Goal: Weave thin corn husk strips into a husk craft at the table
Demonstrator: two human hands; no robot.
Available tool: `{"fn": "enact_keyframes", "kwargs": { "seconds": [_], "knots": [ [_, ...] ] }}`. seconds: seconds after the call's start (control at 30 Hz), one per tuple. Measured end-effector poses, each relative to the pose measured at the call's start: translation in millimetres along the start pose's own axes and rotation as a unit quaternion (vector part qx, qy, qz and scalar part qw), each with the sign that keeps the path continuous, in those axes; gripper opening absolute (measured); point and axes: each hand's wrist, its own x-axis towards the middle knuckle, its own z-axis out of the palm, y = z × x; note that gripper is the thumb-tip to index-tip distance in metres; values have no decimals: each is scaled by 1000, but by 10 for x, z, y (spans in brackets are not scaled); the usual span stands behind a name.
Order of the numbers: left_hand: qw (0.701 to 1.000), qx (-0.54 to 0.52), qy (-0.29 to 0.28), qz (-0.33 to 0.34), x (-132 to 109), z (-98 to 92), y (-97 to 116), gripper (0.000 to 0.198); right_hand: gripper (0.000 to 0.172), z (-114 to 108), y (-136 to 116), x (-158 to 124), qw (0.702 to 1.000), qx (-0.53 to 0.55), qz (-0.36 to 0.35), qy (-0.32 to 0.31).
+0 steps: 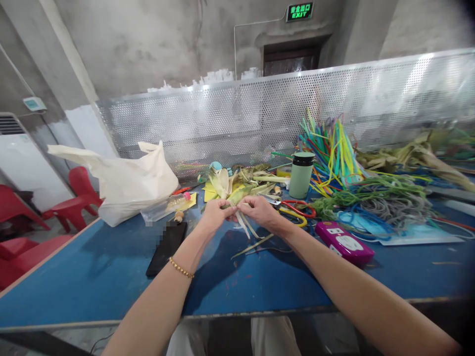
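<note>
Both hands meet over the middle of the blue table. The fingers of my left hand are pinched on a pale corn husk, whose broad leaves rise above the knuckles. Close beside it, my right hand pinches the same bundle, and thin husk strips hang below the fingertips. The exact grip between the fingers is partly hidden. More dried husks lie just behind the hands. Red-handled scissors rest to the right, partly behind my right wrist.
A white plastic bag and a black phone are on the left. To the right stand a green tumbler, a purple case, tangled green cords and colourful strips. A perforated metal panel borders the back.
</note>
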Motion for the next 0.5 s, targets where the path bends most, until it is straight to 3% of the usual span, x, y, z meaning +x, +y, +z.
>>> {"fn": "enact_keyframes", "kwargs": {
  "seconds": [0.33,0.5],
  "knots": [
    [998,-63,-20,-20,28,-30,-47,18,25,-10,-16,-18,998,59,29,-15],
    [999,-30,-21,-15,15,-20,-28,19,24,13,-18,-34,997,72,37,-13]
  ]
}}
